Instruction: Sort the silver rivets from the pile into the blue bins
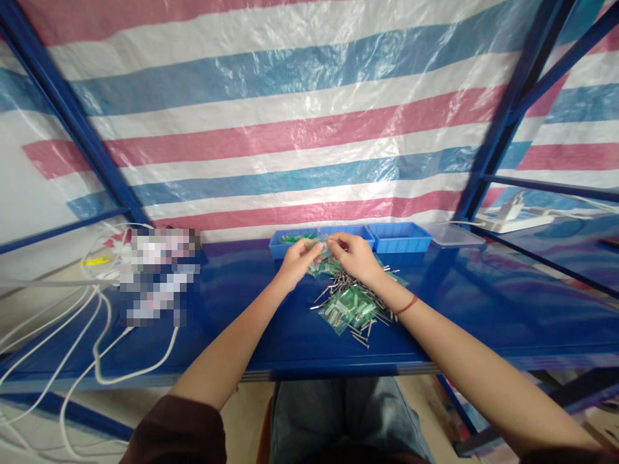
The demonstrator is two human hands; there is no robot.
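My left hand point(298, 261) and my right hand point(355, 254) meet above the middle of the blue table. Both are closed, with thumbs and fingers pinching a small clear plastic bag point(320, 245) between them; its contents are too small to make out. Below my hands lies a heap of long metal screws point(342, 281). Small green-tinted plastic bags point(349, 308) holding metal pieces rest on the near side of that heap. Just beyond my hands, green bags point(296, 238) lie in the left blue bin.
A row of blue bins point(402, 240) stands at the table's point(232, 309) back edge, with a clear plastic lid point(454, 234) at its right. White cables point(104, 335) hang over the left side near a blurred-out item point(162, 270). A power strip point(512, 216) lies far right.
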